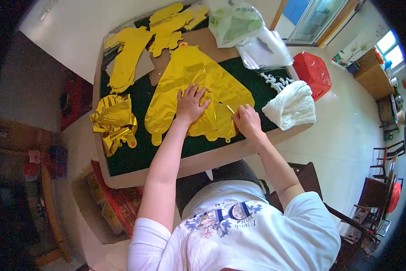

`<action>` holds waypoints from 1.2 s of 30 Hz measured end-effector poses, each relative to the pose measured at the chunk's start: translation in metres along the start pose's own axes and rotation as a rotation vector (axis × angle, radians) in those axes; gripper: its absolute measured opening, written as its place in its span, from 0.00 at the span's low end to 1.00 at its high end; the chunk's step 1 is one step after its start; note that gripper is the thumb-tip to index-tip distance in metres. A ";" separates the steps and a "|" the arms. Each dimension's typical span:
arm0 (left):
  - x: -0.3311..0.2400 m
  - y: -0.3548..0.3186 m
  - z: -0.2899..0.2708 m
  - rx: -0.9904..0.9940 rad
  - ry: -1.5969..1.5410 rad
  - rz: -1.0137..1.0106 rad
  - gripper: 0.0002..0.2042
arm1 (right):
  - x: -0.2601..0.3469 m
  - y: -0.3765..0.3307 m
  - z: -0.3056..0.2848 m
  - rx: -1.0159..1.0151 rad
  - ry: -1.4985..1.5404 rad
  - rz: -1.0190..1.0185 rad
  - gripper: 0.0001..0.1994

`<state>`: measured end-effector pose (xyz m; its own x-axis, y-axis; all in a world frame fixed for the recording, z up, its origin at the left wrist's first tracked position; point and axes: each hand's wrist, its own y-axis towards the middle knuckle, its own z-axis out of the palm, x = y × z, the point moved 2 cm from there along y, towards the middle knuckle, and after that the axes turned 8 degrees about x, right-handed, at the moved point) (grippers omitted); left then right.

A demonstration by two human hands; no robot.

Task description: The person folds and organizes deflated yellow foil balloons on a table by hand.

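Note:
A large gold foil balloon [180,67] lies flat on the dark green table top. My left hand [190,105] rests on its middle, palm down with the fingers spread. Over the balloon's lower right part, my right hand [247,121] is closed around a short, thin white stick [230,109] that looks like a straw. The stick's tip points up and left, above the foil; whether it touches the foil I cannot tell. To the left sits a crumpled gold foil balloon [114,118]. Flat gold foil balloons [129,58] are laid out at the far left.
A white bundle of string [291,106] lies at the table's right edge. Behind it are clear plastic bags [265,49] and a green-and-white bag [234,22]. A red plastic stool [312,74] stands beyond the right edge. A cardboard sheet [212,45] lies under the balloon's far end.

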<state>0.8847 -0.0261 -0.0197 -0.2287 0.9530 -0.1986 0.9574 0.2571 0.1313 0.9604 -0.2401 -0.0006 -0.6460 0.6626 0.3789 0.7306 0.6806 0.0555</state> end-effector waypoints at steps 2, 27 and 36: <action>0.001 -0.001 0.000 -0.001 -0.003 -0.002 0.26 | 0.008 0.001 -0.005 0.009 0.078 -0.044 0.10; 0.005 0.000 0.007 -0.053 0.032 0.014 0.26 | 0.056 -0.025 0.012 0.149 0.023 -0.533 0.24; 0.010 0.009 -0.007 0.028 -0.102 0.013 0.22 | 0.055 -0.024 0.016 0.140 0.022 -0.575 0.22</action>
<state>0.8895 -0.0134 -0.0138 -0.1987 0.9345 -0.2954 0.9651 0.2391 0.1072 0.9035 -0.2149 0.0042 -0.9238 0.1692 0.3433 0.2273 0.9643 0.1362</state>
